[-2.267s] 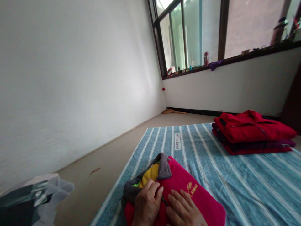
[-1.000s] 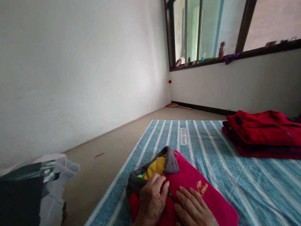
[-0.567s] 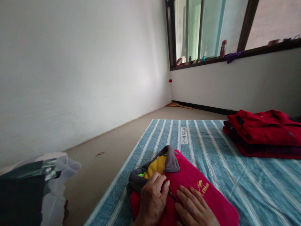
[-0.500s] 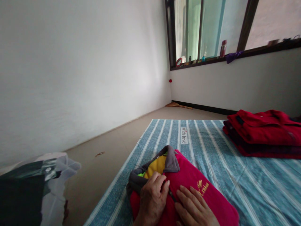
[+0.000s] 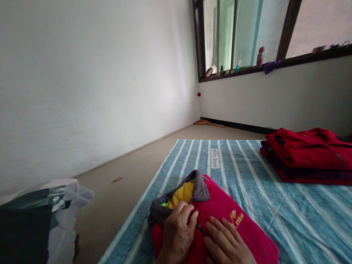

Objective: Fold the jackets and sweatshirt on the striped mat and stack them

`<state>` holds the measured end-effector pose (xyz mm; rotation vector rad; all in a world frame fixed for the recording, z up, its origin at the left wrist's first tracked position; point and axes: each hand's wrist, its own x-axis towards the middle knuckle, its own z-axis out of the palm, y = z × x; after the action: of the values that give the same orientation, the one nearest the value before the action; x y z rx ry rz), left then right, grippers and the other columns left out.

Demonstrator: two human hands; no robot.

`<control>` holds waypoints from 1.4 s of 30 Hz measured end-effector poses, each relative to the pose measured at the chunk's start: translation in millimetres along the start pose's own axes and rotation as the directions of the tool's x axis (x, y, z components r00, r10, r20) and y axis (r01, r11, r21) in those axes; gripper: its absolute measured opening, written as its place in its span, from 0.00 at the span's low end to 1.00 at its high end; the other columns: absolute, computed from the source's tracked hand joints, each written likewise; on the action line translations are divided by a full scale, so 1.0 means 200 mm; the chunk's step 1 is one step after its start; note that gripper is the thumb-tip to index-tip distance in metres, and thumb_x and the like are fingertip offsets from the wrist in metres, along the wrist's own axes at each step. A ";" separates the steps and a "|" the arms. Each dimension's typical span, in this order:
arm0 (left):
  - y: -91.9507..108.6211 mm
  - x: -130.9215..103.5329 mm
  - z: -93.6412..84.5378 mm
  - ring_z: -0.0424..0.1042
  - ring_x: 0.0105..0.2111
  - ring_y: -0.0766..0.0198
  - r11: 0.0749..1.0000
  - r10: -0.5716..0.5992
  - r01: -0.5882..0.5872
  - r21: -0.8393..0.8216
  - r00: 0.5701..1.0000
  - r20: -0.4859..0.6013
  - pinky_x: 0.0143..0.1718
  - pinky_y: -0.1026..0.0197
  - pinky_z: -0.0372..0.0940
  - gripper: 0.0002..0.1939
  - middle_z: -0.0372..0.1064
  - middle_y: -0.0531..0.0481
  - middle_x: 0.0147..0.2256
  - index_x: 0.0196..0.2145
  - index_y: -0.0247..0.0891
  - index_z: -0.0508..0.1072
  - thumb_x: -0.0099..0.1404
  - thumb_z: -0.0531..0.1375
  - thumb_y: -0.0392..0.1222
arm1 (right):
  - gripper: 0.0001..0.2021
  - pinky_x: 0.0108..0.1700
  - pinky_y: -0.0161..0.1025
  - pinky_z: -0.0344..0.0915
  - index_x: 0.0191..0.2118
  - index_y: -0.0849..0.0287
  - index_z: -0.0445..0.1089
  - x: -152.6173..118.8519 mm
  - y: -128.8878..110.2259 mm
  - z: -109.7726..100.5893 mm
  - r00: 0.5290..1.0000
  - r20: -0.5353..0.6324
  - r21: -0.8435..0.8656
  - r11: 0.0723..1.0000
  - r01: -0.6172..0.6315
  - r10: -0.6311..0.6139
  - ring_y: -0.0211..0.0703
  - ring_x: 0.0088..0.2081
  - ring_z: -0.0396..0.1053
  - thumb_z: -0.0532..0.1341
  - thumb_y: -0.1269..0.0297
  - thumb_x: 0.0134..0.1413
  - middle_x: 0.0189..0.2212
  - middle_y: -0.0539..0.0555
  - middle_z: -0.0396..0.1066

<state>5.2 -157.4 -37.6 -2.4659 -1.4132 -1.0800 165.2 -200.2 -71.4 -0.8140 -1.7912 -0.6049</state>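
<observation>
A folded magenta shirt (image 5: 257, 231) lies on the striped bed sheet, its grey collar (image 5: 200, 189) turned toward the far side. Yellow and bright green fabric shows inside the neck, and gold embroidery marks the chest. Just below the collar, my left hand (image 5: 178, 231) is closed, with its fingers curled and the thumb near the index finger, pinching the shirt's front beside the dark front opening. To the right of that opening my right hand (image 5: 229, 240) lies flat on the shirt, fingers stretched out. The lower part of the shirt is cut off by the frame.
Folded red and dark clothes (image 5: 310, 154) are stacked at the right on the blue-and-white striped sheet (image 5: 242, 176). A white plastic container (image 5: 64, 220) with dark items stands at the lower left. Small things line the window sill (image 5: 239, 71).
</observation>
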 end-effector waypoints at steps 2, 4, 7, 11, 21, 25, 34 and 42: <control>0.00 0.00 0.00 0.72 0.28 0.65 1.000 0.002 -0.002 -0.001 1.000 -0.002 0.30 0.66 0.66 0.11 0.70 0.49 0.28 0.32 0.39 0.72 0.68 0.51 0.39 | 0.08 0.57 0.40 0.60 0.34 0.56 0.69 -0.01 0.00 0.00 1.000 0.010 -0.004 1.000 0.007 -0.007 0.43 0.44 0.72 0.53 0.64 0.59 0.35 0.53 0.76; 0.00 0.00 0.00 0.72 0.28 0.65 1.000 -0.001 0.001 -0.005 1.000 0.000 0.31 0.66 0.67 0.10 0.70 0.49 0.28 0.32 0.39 0.72 0.68 0.51 0.39 | 0.08 0.57 0.40 0.60 0.34 0.56 0.69 -0.01 0.00 0.00 1.000 -0.003 0.001 1.000 0.000 0.000 0.42 0.43 0.72 0.53 0.64 0.59 0.35 0.53 0.76; 0.00 0.00 0.00 0.72 0.28 0.65 1.000 -0.005 0.005 -0.010 1.000 -0.001 0.31 0.66 0.66 0.10 0.70 0.50 0.28 0.32 0.39 0.71 0.67 0.51 0.39 | 0.10 0.57 0.39 0.59 0.32 0.55 0.69 0.01 -0.01 0.00 0.999 -0.026 0.008 1.000 -0.025 0.026 0.41 0.42 0.73 0.51 0.65 0.61 0.34 0.52 0.76; 0.00 0.00 -0.01 0.72 0.28 0.65 1.000 -0.011 0.012 -0.009 1.000 0.010 0.31 0.66 0.66 0.10 0.70 0.50 0.28 0.32 0.39 0.71 0.67 0.52 0.39 | 0.14 0.59 0.36 0.56 0.30 0.55 0.69 0.04 -0.01 -0.01 0.998 -0.048 0.013 0.999 -0.042 0.043 0.39 0.41 0.73 0.49 0.64 0.63 0.32 0.51 0.76; -0.01 0.00 0.00 0.71 0.28 0.64 1.000 0.005 -0.005 -0.001 1.000 0.000 0.30 0.65 0.66 0.10 0.70 0.50 0.28 0.32 0.39 0.71 0.68 0.52 0.38 | 0.14 0.61 0.38 0.55 0.31 0.56 0.70 0.01 -0.01 0.01 0.999 -0.037 0.027 0.999 -0.032 0.033 0.39 0.45 0.72 0.49 0.66 0.63 0.34 0.52 0.76; -0.01 0.00 0.00 0.72 0.28 0.64 1.000 0.004 -0.004 -0.002 1.000 0.005 0.30 0.65 0.66 0.10 0.70 0.50 0.28 0.32 0.39 0.71 0.68 0.51 0.38 | 0.14 0.61 0.38 0.54 0.32 0.56 0.70 0.01 0.00 0.01 0.999 -0.035 0.023 0.999 -0.024 0.025 0.39 0.46 0.71 0.49 0.65 0.63 0.35 0.52 0.76; -0.01 0.00 0.00 0.72 0.28 0.65 1.000 0.017 -0.018 -0.008 1.000 -0.009 0.31 0.65 0.67 0.09 0.70 0.50 0.28 0.32 0.39 0.71 0.67 0.52 0.38 | 0.15 0.62 0.38 0.52 0.30 0.56 0.70 0.03 -0.01 0.01 0.998 -0.059 0.021 0.999 -0.031 0.032 0.39 0.45 0.71 0.49 0.64 0.64 0.33 0.52 0.76; -0.01 0.00 0.00 0.72 0.27 0.65 1.000 0.022 -0.022 -0.014 1.000 -0.009 0.30 0.65 0.67 0.09 0.69 0.51 0.28 0.32 0.39 0.71 0.67 0.52 0.38 | 0.14 0.60 0.38 0.55 0.30 0.57 0.70 0.03 -0.01 0.01 0.996 -0.073 0.030 0.999 -0.042 0.044 0.39 0.44 0.72 0.49 0.66 0.63 0.33 0.52 0.76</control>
<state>3.8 -155.8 -37.7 -2.4770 -1.3776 -1.0995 160.8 -199.0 -65.5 -0.7983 -1.7076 -0.5730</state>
